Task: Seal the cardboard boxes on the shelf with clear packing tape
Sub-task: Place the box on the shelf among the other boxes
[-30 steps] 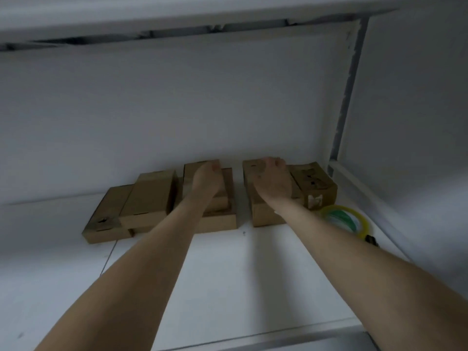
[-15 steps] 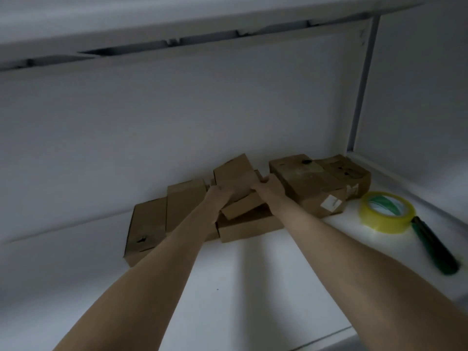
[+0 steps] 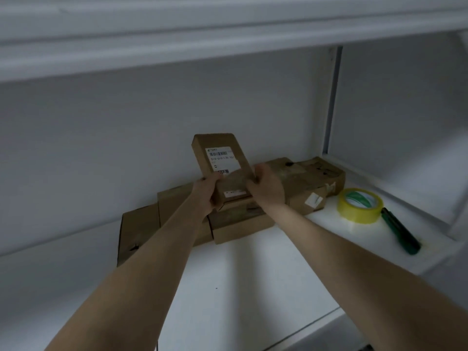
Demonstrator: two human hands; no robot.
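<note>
Brown cardboard box with white barcode label (image 3: 219,160) tilted up on end in your two hands, above row of flat brown cardboard boxes (image 3: 238,224) at back of white shelf (image 3: 253,279). Your left hand (image 3: 206,192) grips its lower left edge; fingertips hidden behind box. Your right hand (image 3: 266,187) curls round lower right edge. Label print too small to read. Your forearms cover parts of row. Yellowish roll of packing tape (image 3: 359,216) lies flat near right-hand boxes, green-handled tool (image 3: 401,235) just beside it, its kind hard to tell.
</note>
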